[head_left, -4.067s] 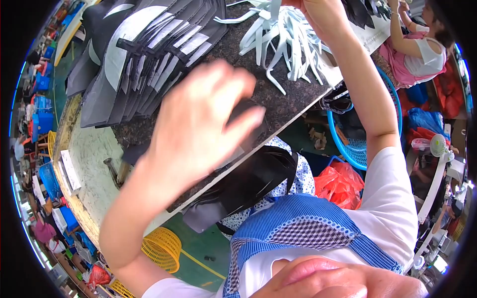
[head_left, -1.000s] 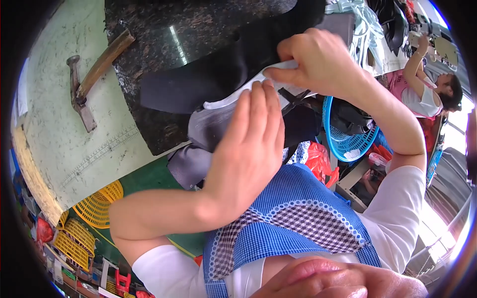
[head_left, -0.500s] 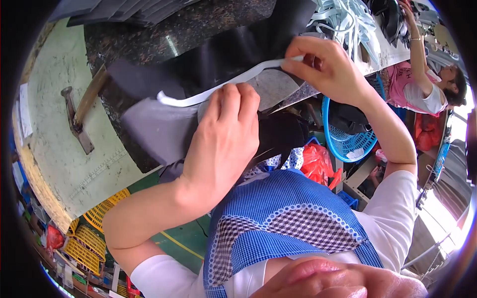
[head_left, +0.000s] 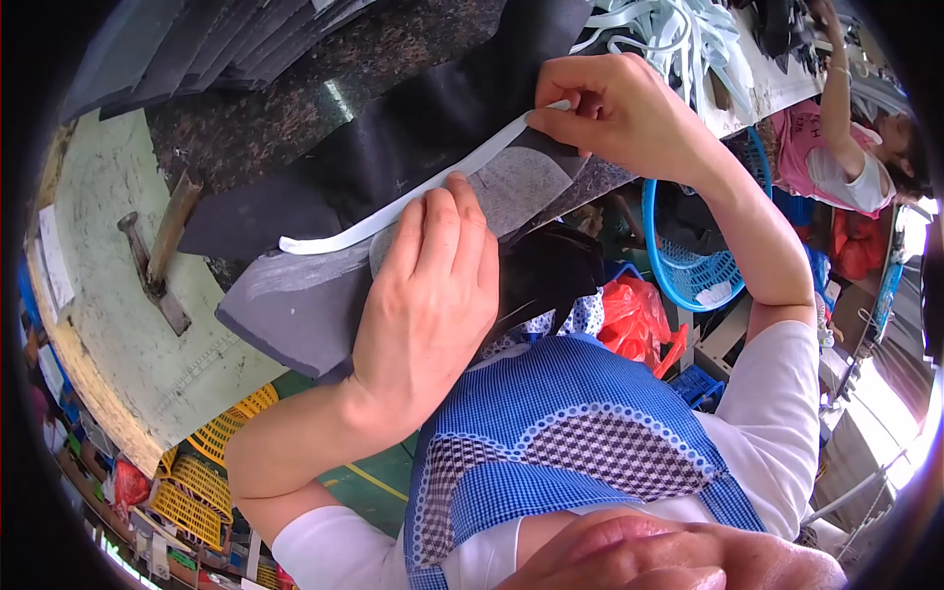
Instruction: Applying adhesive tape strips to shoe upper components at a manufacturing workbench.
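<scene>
A narrow white strip (head_left: 344, 233) runs along the border between a black sheet of material (head_left: 393, 128) and a grey panel (head_left: 295, 300). A lighter grey patch (head_left: 521, 182) shows on the panel's right part. My left hand (head_left: 428, 285) lies over the panel, fingers stretched out and close together, their tips by the strip's lower edge; the thumb is hidden. Between thumb and forefinger, my right hand (head_left: 619, 118) pinches the strip near its right end, where a short tip sticks out. The strip's left end lies loose on the work.
A hammer (head_left: 154, 270) lies on the pale board (head_left: 93, 256) at left. Stacked dark sheets (head_left: 187, 49) are at the far left, a bundle of pale strips (head_left: 678, 44) at the far right. A blue basket (head_left: 654, 251) stands below the table's right edge. Another person (head_left: 826, 147) works at right.
The strip's left end, which stood raised, now lies lower against the panel's edge. My right hand has moved a little left. The left hand still rests on the panel, slightly lower.
</scene>
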Available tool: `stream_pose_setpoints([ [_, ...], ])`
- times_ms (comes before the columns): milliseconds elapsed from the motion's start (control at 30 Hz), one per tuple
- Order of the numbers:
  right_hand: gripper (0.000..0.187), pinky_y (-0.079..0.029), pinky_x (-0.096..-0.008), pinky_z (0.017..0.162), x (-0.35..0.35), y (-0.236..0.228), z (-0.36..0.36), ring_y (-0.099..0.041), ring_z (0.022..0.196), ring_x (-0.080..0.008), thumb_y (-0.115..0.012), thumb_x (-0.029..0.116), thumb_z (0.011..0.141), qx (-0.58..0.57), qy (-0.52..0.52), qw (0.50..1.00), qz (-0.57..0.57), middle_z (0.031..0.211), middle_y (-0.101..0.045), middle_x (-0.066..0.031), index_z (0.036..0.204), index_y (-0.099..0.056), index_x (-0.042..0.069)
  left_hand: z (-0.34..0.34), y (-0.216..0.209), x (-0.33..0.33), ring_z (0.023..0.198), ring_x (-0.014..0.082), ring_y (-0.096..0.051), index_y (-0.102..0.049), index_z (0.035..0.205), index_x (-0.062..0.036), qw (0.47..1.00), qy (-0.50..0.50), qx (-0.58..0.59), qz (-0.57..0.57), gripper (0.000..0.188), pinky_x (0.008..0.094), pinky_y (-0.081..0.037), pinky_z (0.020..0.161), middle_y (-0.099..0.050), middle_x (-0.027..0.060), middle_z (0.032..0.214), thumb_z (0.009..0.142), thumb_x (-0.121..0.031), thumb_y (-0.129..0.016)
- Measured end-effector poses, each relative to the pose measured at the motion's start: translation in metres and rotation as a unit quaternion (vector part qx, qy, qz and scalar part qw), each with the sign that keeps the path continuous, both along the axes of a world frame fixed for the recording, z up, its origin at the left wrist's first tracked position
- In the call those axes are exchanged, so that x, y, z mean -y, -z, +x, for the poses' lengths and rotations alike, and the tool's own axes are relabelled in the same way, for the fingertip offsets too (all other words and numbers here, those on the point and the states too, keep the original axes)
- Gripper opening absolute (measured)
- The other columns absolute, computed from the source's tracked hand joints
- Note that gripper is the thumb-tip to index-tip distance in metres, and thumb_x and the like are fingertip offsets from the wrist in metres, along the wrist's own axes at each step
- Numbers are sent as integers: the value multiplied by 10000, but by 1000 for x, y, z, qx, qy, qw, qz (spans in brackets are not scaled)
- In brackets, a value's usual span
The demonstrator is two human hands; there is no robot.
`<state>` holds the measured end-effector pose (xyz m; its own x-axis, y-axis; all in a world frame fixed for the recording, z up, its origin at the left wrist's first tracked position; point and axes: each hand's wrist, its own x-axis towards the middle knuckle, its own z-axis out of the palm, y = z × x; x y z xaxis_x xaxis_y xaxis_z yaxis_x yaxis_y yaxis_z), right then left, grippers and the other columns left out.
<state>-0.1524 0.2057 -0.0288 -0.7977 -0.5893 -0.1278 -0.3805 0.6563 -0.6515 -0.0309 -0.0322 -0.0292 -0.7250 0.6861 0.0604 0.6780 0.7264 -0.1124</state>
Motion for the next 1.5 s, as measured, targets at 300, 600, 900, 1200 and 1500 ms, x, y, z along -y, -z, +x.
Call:
stream_pose_setpoints([
  [300, 147, -474, -254, 637, -14, 5, 3, -583, 705, -49, -770, 136, 978, 34, 95, 993, -54, 740, -621, 20, 1047, -712, 20, -18, 3, -31, 897, 163, -562, -639, 1346, -8, 996, -90, 12, -4, 778, 303, -473, 790, -557, 22, 1043, 781, -494, -860],
  [600, 226, -446, -298, 567, -12, 21, 3, -542, 598, -107, -823, 140, 923, -131, 76, 988, -20, 675, -559, -39, 990, -635, 33, -33, -2, -39, 858, 169, -574, -649, 1362, -51, 995, -89, 29, 29, 809, 317, -469, 758, -561, 32, 1026, 780, -583, -834],
  [900, 595, -588, -360, 637, -26, 29, 43, -673, 837, -235, -769, 63, 830, -317, -51, 943, 90, 1077, -614, -71, 1415, -664, 63, -94, -2, -13, 1257, 344, -576, -682, 1246, -94, 968, -109, 29, 226, 565, 468, -487, 1020, -618, 170, 1267, 868, -489, -820],
  [1200, 498, -521, -325, 670, -46, -7, -25, -642, 750, -155, -549, 464, 1107, 381, 196, 884, -186, 866, -695, -34, 1238, -735, 21, -53, -16, -1, 942, 277, -658, -644, 798, -110, 964, -38, 53, 258, 181, 422, -483, 785, -686, 61, 1025, 791, -142, -822],
  [1500, 231, -561, -383, 725, -42, 13, -38, -714, 810, -288, -758, 237, 917, 31, 27, 997, 62, 842, -728, -115, 1025, -742, 33, -15, 13, -62, 1314, 355, -643, -613, 903, -47, 999, -18, -44, -19, 81, 413, -527, 1057, -665, 265, 1398, 937, -120, -625],
])
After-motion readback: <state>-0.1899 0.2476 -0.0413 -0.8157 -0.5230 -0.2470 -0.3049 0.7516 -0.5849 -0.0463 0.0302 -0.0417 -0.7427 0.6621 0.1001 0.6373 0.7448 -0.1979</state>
